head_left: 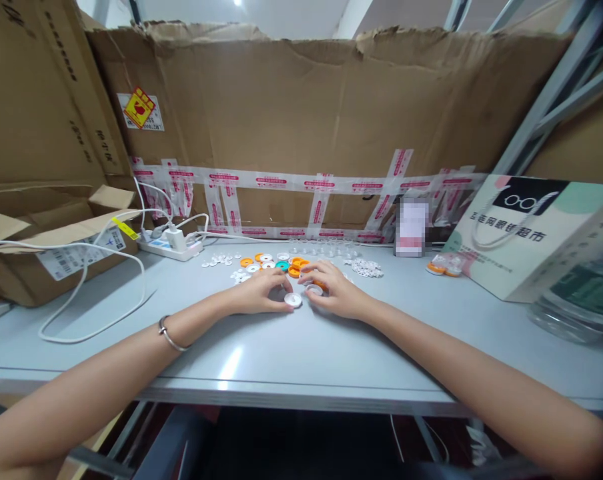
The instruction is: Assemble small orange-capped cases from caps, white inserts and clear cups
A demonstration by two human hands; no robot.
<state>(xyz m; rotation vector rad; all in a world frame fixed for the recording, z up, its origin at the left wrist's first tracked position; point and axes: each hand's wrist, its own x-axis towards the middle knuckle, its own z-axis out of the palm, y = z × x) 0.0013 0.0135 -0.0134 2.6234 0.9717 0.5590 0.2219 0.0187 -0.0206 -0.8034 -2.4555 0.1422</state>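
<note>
My left hand (262, 291) rests on the table, thumb and fingers curved round a white round piece (293, 301). Just to its right, my right hand (333, 289) has its thumb and fingers around another whitish round piece (314, 290). The two hands are a small gap apart. Behind them lie orange rings (297, 263), white rings and a teal ring (282, 265). Small white pieces (221, 260) are scattered at the left, and a heap of small white parts (367, 269) lies to the right.
A grey table (281, 360) carries a power strip (174, 247) with white cables, an open cardboard box (56, 247), a phone (411, 228), bagged orange pieces (444, 265), a paper bag (521, 233) and a large plastic bottle (576, 300). Tall cardboard (281, 120) stands behind.
</note>
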